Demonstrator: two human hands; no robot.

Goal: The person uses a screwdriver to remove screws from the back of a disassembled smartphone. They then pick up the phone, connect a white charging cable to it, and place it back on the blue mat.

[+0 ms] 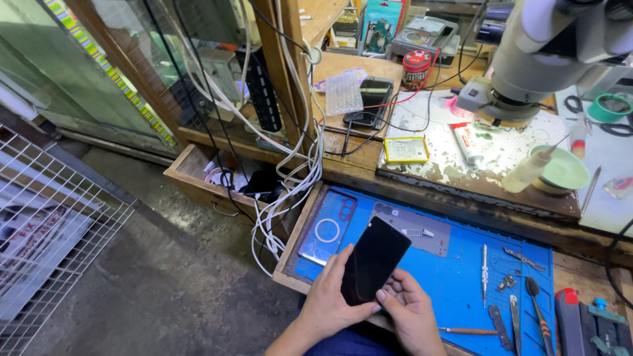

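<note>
Hands: 2, bottom centre, 6 o'clock | left hand point(330, 300) fingers curled tight around 1 black phone point(373, 260), gripping its left edge | right hand point(410, 310) fingers loosely bent, thumb on phone's lower end | phone tilted over blue mat point(461, 264) | 1 phone back cover point(327, 227) at phone's 10 o'clock | 1 screwdriver point(484, 265) at 3 o'clock | 1 microscope point(527, 53) at 1 o'clock

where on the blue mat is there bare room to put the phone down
The blue work mat is bare in its middle, between the grey metal plate and the silver screwdriver, and along its near edge beside the right hand. It is crowded at right with tweezers and a black-tipped spudger, and at left by the clear phone case.
</note>
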